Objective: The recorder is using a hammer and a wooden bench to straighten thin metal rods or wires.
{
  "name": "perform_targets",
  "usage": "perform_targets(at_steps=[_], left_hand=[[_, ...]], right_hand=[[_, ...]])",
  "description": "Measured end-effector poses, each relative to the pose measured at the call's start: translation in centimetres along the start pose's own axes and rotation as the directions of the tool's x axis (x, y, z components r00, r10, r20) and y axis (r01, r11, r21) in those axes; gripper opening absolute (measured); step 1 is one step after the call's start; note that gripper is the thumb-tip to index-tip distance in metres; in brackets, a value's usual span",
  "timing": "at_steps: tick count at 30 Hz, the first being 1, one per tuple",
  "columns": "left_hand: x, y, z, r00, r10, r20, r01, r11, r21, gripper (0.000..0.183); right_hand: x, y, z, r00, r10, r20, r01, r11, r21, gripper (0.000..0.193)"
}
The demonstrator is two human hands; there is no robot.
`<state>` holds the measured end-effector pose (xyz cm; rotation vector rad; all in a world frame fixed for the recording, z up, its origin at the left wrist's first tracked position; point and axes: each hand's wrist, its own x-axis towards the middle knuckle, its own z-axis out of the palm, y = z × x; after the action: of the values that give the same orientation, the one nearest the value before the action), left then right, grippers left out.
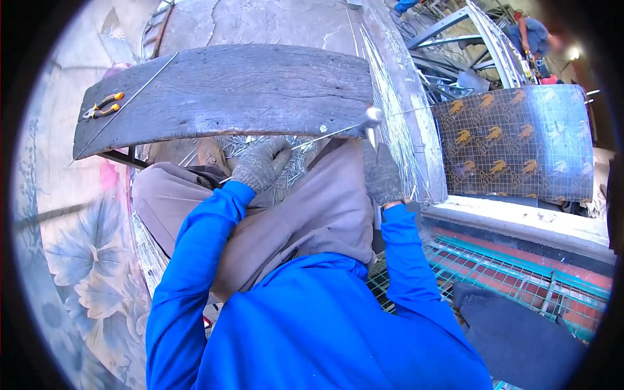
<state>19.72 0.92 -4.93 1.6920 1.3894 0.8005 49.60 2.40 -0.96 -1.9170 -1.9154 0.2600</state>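
Observation:
My left hand (pixel 262 165), in a grey knit glove, is closed around a thin metal rod (pixel 316 139). The rod slants up to the right across the near right corner of a dark, weathered wooden bench (pixel 234 84). My right hand (pixel 382 174), gloved alike, grips a hammer (pixel 372 116); its bright head is at the bench's right end, over the rod, and whether they touch I cannot tell. Orange-handled pliers (pixel 104 106) lie on the bench's left part, beside a second thin rod (pixel 133 96) that lies slantwise there.
Many short metal pieces (pixel 296 170) litter the ground below the bench. Long thin rods (pixel 393 97) lie along its right side. A dark printed sheet (pixel 513 143) stands at the right, above green wire mesh (pixel 520 276). Another person (pixel 534 36) is at the far right, near metal frames.

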Motion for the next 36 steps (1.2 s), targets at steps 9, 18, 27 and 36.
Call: perform_targets(at_steps=[9,18,27,36], left_hand=[[-0.3,-0.4,0.3,0.999,0.035,0.029,-0.035,0.999,0.014,0.022],[0.2,-0.1,-0.2,0.995,-0.033,0.095,0.036,0.999,-0.035,0.024],[-1.0,-0.2,-1.2,0.996,0.0,0.09,0.003,0.999,-0.034,0.028],[-0.6,-0.2,-0.3,0.999,0.005,0.038,-0.005,1.0,-0.016,0.025]], right_hand=[[-0.2,-4.0,-1.9,0.989,0.135,-0.063,-0.125,0.982,0.143,0.038],[-0.8,2.4,0.6,0.969,-0.05,0.242,0.083,0.988,-0.128,0.044],[-1.2,3.4,1.3,0.968,-0.192,0.163,0.22,0.959,-0.177,0.05],[0.0,-5.4,-4.7,0.959,0.281,0.035,-0.281,0.931,0.231,0.05]])
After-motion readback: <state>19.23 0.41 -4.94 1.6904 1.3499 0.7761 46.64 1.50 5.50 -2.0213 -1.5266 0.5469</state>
